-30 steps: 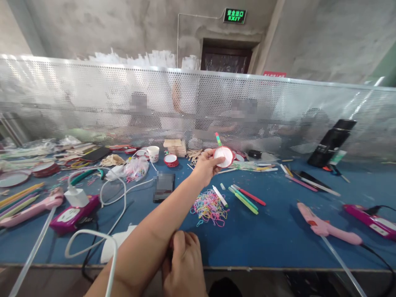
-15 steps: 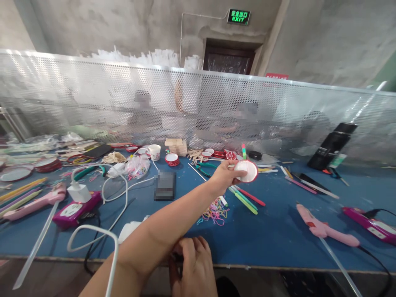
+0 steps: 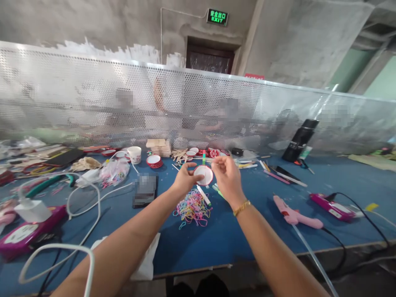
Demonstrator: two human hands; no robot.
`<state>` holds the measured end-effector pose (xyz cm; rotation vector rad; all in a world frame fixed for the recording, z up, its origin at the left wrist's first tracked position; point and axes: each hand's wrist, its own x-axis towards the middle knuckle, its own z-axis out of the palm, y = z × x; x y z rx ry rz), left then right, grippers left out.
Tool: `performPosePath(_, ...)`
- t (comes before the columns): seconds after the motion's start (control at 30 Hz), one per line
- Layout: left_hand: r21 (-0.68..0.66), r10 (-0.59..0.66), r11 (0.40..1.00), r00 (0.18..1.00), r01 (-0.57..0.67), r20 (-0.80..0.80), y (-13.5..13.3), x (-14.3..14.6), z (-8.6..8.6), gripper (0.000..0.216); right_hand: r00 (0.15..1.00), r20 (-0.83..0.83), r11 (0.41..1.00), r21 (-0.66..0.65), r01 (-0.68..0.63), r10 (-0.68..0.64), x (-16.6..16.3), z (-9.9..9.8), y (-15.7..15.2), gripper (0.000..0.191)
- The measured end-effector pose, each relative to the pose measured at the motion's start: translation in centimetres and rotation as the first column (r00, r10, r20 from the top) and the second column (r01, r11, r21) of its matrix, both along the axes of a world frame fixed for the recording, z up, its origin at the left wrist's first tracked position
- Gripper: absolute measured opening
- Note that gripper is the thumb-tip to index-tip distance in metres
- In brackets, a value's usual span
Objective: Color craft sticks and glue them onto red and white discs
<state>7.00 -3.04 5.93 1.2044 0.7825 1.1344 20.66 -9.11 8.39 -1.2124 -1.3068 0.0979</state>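
My left hand (image 3: 185,180) grips a small round white disc with a red rim (image 3: 203,175), the thumb lying on its white face. A red and green strip (image 3: 204,156) stands up just behind the disc's top edge; whether it is joined to the disc I cannot tell. Close by on the right, my right hand (image 3: 228,177) is raised with thumb and fingertips pinched together; anything between them is too small to make out. A gold bracelet (image 3: 241,208) circles the right wrist. Below the disc lie a heap of colourful loops (image 3: 192,208) and a white marker (image 3: 203,195).
A phone-like dark device (image 3: 145,190), a white cable and a purple power strip (image 3: 34,231) lie left. On the right are a pink glue gun (image 3: 295,214) and a black bottle (image 3: 300,141). Stacked red-rimmed discs (image 3: 154,161) and a paper cup (image 3: 134,155) stand farther back, before a perforated metal screen (image 3: 192,105).
My right hand has risen from the table's front edge to beside the disc. My left hand has drawn the disc left in view, and the whole view has shifted to the right.
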Motion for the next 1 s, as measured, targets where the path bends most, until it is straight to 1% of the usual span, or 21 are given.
performPosePath(0.03, 0.004, 0.022, 1.0, 1.0, -0.022, -0.002, 0.2, 0.1, -0.2, 0.056, 0.993, -0.108, 0.995, -0.083, -0.052, 0.043, 0.6, 0.1, 1.8, 0.026)
performPosePath(0.07, 0.011, 0.052, 0.999, 0.999, -0.051, -0.013, 0.4, 0.1, -0.4, 0.056, 0.972, -0.217, 0.976, -0.174, -0.128, 0.089, 1.1, 0.0, 3.2, 0.028)
performPosePath(0.13, 0.035, 0.121, 0.992, 0.991, -0.119, -0.064, 1.0, 0.0, -1.0, 0.054, 0.921, -0.349, 0.9, -0.322, -0.293, 0.175, 1.5, -0.2, 5.3, 0.034)
performPosePath(0.2, 0.068, 0.173, 0.984, 0.977, -0.166, -0.122, 1.6, -0.2, -1.5, 0.053, 0.887, -0.391, 0.823, -0.399, -0.403, 0.245, 1.6, -0.8, 6.3, 0.037)
performPosePath(0.23, 0.086, 0.186, 0.981, 0.973, -0.175, -0.137, 1.9, -0.3, -1.7, 0.053, 0.881, -0.383, 0.8, -0.414, -0.434, 0.279, 1.5, -1.2, 6.5, 0.037)
performPosePath(0.3, 0.117, 0.205, 0.975, 0.967, -0.188, -0.154, 2.4, -0.6, -2.1, 0.054, 0.873, -0.351, 0.784, -0.408, -0.468, 0.338, 1.2, -2.2, 6.7, 0.034)
performPosePath(0.4, 0.149, 0.224, 0.968, 0.959, -0.2, -0.173, 2.7, -0.7, -2.3, 0.054, 0.86, -0.33, 0.78, -0.38, -0.498, 0.388, 1.1, -3.7, 6.6, 0.028)
performPosePath(0.5, 0.151, 0.226, 0.968, 0.958, -0.2, -0.179, 2.6, -0.8, -2.1, 0.053, 0.862, -0.3, 0.789, -0.358, -0.499, 0.409, 1.2, -4.3, 6.3, 0.024)
performPosePath(0.6, 0.124, 0.19, 0.978, 0.965, -0.17, -0.181, 2.1, -0.8, -1.5, 0.051, 0.872, -0.264, 0.804, -0.345, -0.484, 0.412, 1.4, -4.3, 6.1, 0.022)
performPosePath(0.7, 0.054, 0.125, 0.992, 0.979, -0.118, -0.159, 1.4, -0.9, -0.6, 0.045, 0.895, -0.201, 0.832, -0.331, -0.445, 0.399, 1.7, -4.4, 6.4, 0.019)
performPosePath(0.8, -0.009, 0.086, 0.996, 0.99, -0.088, -0.114, 1.0, -1.0, 0.0, 0.04, 0.917, -0.147, 0.859, -0.323, -0.398, 0.37, 2.0, -4.6, 6.7, 0.014)
performPosePath(0.9, -0.036, 0.069, 0.997, 0.994, -0.072, -0.08, 0.9, -0.9, 0.3, 0.038, 0.923, -0.121, 0.866, -0.319, -0.385, 0.366, 2.1, -4.5, 6.7, 0.013)
performPosePath(1.0, -0.021, 0.069, 0.997, 0.994, -0.071, -0.087, 0.9, -1.0, 0.3, 0.042, 0.922, -0.106, 0.862, -0.329, -0.386, 0.373, 1.9, -4.1, 6.2, 0.012)
